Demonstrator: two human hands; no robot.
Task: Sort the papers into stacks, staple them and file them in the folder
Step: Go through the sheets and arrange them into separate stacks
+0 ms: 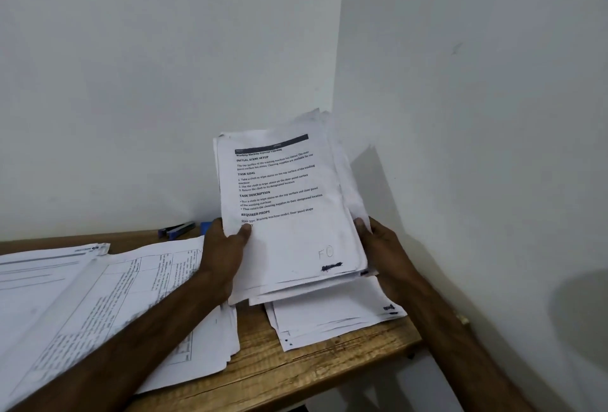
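A thick stack of printed papers (286,214) stands tilted upright over the right part of the wooden table (296,372). My left hand (225,247) grips its left edge, thumb on the front sheet. At the stack's right edge my right hand (383,247) holds it, thumb on the side of the sheets. The top sheet bears typed headings and a handwritten mark near the bottom. Below the held stack, a smaller pile of white sheets (332,316) lies on the table near its right end. A blue stapler (176,229) lies at the back by the wall.
Large sheets with printed tables (108,306) spread over the left half of the table, under my left forearm. White walls meet in a corner just behind the held stack. The table's front edge runs diagonally at the lower right.
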